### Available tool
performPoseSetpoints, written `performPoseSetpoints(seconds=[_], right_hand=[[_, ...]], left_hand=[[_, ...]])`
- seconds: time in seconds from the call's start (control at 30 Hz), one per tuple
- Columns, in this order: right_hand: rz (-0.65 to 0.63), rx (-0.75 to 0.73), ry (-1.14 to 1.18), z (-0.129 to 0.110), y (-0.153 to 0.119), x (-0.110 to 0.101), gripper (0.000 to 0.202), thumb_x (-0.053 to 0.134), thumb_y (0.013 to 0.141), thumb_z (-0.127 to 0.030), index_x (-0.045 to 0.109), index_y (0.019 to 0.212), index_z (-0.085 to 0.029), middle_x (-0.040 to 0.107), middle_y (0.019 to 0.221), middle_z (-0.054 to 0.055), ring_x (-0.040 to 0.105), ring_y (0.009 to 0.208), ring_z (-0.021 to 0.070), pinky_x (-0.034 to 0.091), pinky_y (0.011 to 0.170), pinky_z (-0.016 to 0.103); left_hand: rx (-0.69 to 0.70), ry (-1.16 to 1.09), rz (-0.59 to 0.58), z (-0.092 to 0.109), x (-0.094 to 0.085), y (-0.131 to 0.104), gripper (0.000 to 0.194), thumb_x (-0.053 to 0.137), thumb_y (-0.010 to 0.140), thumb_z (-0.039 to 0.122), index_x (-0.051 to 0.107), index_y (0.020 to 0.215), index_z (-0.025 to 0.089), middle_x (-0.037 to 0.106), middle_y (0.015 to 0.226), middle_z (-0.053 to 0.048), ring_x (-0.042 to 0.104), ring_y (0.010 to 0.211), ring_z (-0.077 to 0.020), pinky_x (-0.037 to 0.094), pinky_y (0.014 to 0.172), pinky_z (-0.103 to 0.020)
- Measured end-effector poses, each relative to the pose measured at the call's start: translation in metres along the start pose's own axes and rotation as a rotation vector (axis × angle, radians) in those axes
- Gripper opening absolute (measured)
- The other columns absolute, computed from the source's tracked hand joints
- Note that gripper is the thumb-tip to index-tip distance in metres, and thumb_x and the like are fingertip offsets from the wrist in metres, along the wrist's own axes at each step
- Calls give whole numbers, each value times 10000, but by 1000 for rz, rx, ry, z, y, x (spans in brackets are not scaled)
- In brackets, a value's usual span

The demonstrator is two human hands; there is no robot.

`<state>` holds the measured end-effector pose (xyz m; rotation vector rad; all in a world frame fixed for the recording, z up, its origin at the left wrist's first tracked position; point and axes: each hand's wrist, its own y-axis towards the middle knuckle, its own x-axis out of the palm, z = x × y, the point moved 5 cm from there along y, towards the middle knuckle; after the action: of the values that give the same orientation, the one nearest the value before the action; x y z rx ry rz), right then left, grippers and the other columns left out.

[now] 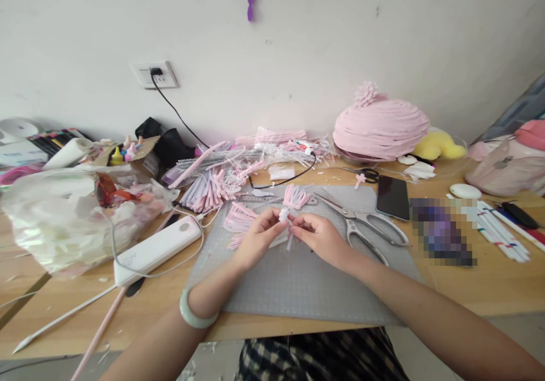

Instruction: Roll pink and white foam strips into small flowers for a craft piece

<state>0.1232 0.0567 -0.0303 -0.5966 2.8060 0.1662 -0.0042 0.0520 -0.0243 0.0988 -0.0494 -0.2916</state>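
Note:
Both hands meet above the grey cutting mat. My left hand is closed, its thumb and fingers pinching a small white, fluffy coiled pipe cleaner. From the other side, the fingertips of my right hand press together on the same piece. A pale strand hangs below the fingertips. Just behind the hands lies a small bundle of pink and lavender pipe cleaner pieces. More cut pink pieces rest left of my left hand. Large metal scissors lie open to the right.
A white power bank-like case and a plastic bag stand left. Pipe cleaner bundles and a large pink yarn-like dome line the back. A phone and white markers lie right.

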Motion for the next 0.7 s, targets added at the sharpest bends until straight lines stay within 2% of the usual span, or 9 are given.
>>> performPoseSetpoints(seconds=[0.13, 0.23, 0.37, 0.53, 0.6, 0.7], right_hand=[[-26, -13, 61, -5, -2, -1, 201, 514, 803, -361, 513, 727, -174, 509, 595, -25, 465, 534, 97, 354, 510, 221], [-42, -22, 125, -8, -1, -1, 196, 488, 813, -358, 520, 756, -173, 492, 596, -32, 443, 515, 86, 340, 494, 214], [22, -10, 87, -8, 1, -7, 174, 502, 794, -335, 525, 749, -168, 474, 584, -39, 406, 495, 79, 317, 469, 211], [97, -36, 80, -7, 2, -12, 151, 500, 786, -310, 533, 746, -167, 467, 581, -37, 411, 499, 81, 333, 471, 208], [134, -64, 79, -7, 2, -13, 142, 499, 790, -299, 534, 745, -169, 466, 579, -34, 411, 504, 82, 334, 471, 206], [154, -110, 45, -10, 0, -14, 129, 494, 803, -283, 540, 758, -170, 480, 584, -27, 422, 518, 87, 344, 482, 205]], left_hand=[[25, -64, 17, 0, -1, 0, 194, 577, 786, 355, 537, 819, 167, 576, 799, -2, 523, 805, -138, 389, 802, -288], [19, -125, 27, -2, 0, 0, 195, 592, 777, 350, 521, 794, 169, 551, 714, 20, 507, 729, -119, 386, 729, -257], [-99, -390, -32, -5, 6, 0, 185, 610, 765, 311, 512, 794, 156, 486, 566, 48, 449, 550, -86, 365, 599, -229], [-236, -691, -171, 0, 14, -3, 178, 656, 717, 219, 516, 803, 150, 393, 472, 77, 413, 477, -70, 384, 592, -226], [-236, -746, -206, 2, 15, -4, 185, 656, 718, 220, 506, 807, 160, 390, 466, 80, 409, 471, -67, 386, 591, -220], [-212, -691, -196, 1, 15, -3, 211, 672, 711, 251, 492, 782, 168, 467, 501, 59, 451, 503, -79, 390, 601, -231]])
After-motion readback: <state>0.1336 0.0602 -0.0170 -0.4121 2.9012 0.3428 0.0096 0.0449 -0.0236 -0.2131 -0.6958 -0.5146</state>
